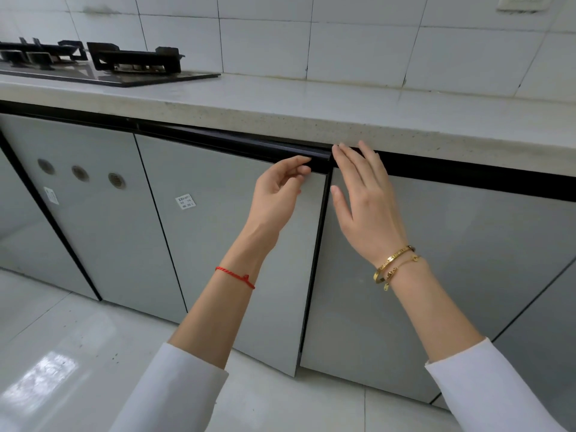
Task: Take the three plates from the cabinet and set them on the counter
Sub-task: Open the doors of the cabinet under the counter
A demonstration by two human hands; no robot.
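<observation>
The left hand [277,188] hooked its curled fingers [299,162] over the black top edge of a pale grey cabinet door [237,244], slightly ajar. The right hand [361,194] lay flat, fingers straight, against the neighbouring door. No plates showed; presumably behind these fingers, breakable and best gripped by their rims. The speckled white counter [343,110] ran just above.

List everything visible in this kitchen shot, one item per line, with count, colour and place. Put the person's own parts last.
counter: one, pale speckled grey, across the upper frame.
gas stove: one, black, on the counter at far left.
wall tiles: many, white, behind the counter.
wall socket: one, white, top right corner, partly cut off.
cabinet doors: several, grey with black trim, under the counter; the door under the left hand stands slightly ajar.
round vents: three, metallic, on a left door.
stickers: two, white, on the left doors.
floor: pale glossy tiles, lower left.
left hand: grips the ajar door's top edge; red string on wrist.
right hand: fingers straight, tips at the black strip under the counter; gold bracelets.
</observation>
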